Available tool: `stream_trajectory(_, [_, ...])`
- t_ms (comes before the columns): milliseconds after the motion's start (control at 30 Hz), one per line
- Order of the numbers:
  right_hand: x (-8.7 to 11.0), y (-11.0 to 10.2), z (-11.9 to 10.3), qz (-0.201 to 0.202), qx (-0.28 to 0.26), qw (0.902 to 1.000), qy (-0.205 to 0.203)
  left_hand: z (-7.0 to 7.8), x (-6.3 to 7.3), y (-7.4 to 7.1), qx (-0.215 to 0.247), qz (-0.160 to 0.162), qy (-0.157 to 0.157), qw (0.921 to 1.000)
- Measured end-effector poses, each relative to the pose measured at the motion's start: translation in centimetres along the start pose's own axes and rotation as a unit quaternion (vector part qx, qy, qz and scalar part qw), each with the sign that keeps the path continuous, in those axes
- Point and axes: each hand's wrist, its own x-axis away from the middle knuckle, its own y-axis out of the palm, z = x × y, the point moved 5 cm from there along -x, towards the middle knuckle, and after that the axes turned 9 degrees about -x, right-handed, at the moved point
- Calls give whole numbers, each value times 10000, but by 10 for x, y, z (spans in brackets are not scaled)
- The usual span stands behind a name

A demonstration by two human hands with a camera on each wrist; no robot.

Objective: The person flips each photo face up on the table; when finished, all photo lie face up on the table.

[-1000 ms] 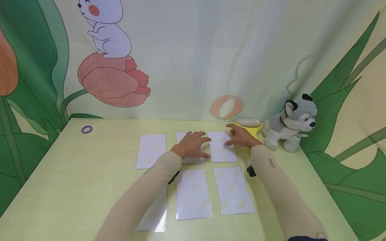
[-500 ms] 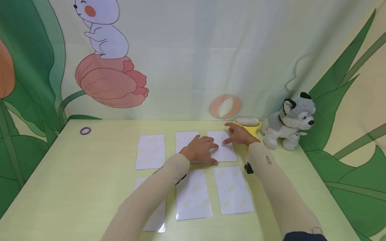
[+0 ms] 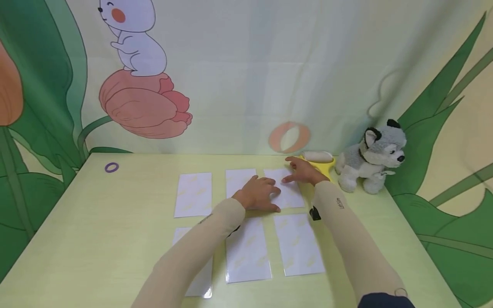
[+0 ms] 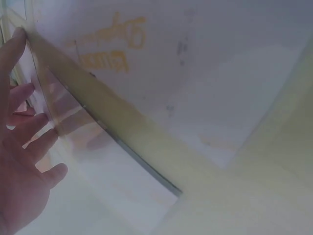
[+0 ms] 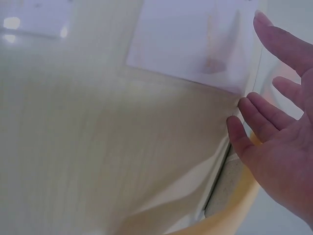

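Note:
White cards with faint yellow marks lie in two rows on the table. My left hand (image 3: 259, 194) is over the back middle card (image 3: 238, 179), its fingers spread and reaching to the left edge of the back right card (image 3: 292, 200). Seen from the left wrist, its fingertips (image 4: 48, 120) are right at a card's edge. My right hand (image 3: 304, 170) hovers at the upper right of the back right card, fingers loosely extended and holding nothing. In the right wrist view, its thumb (image 5: 276, 41) and fingers stand apart beside that card's edge.
Other cards are the back left card (image 3: 192, 194), front left card (image 3: 202, 278), front middle card (image 3: 247, 261) and front right card (image 3: 299, 246). A yellow-handled lint roller (image 3: 319, 157) and a plush husky (image 3: 371, 158) stand back right. A purple ring (image 3: 111, 163) lies back left.
My left hand has moved right and slightly nearer, from over the back middle card to the edge of the back right card. My right hand has shifted slightly left.

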Motion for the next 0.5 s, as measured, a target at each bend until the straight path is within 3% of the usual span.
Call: stream_trajectory(500, [-11,-2,-1,184,-8,9996,-215,3,3,-5,-146,-71,31,9999])
